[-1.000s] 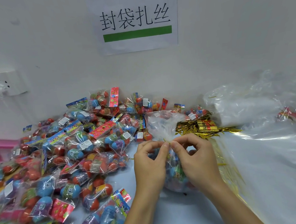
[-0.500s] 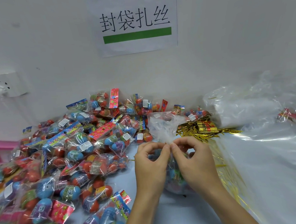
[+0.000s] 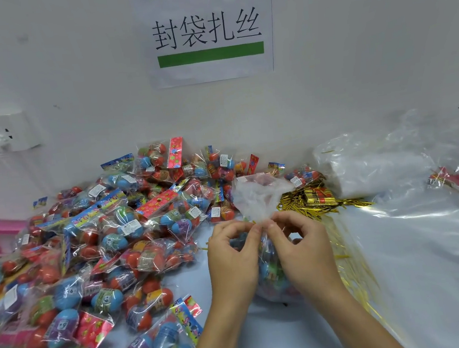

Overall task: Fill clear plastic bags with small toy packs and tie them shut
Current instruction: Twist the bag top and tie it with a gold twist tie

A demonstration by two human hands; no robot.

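Sitting near the middle of the pale table (image 3: 432,280), the clear bag (image 3: 271,271) holds blue, green and red toy packs, and its gathered neck fans out upward into a crumpled white ruffle. Both hands pinch that neck where it narrows: the left hand (image 3: 231,255) from nine o'clock and the right hand (image 3: 301,251) from three o'clock, thumb and forefinger tips of each pressed together on the plastic, the other fingers curled loosely behind. A thin gold strand seems to show at the pinch, though it is too small to be sure.

From seven to eleven o'clock of the bag spreads a big heap of toy packs (image 3: 112,251), cellophane sleeves of blue and red eggs with bright card headers. At one o'clock, just beside the ruffle, lies a bundle of gold twist ties (image 3: 316,201), with loose gold strands trailing down toward four o'clock. Farther out at two o'clock sits a slack pile of empty clear bags (image 3: 391,162).

Behind the table rises a white wall; a paper sign (image 3: 207,31) with black characters and a green bar hangs at twelve o'clock, a white wall socket (image 3: 0,135) at ten o'clock.
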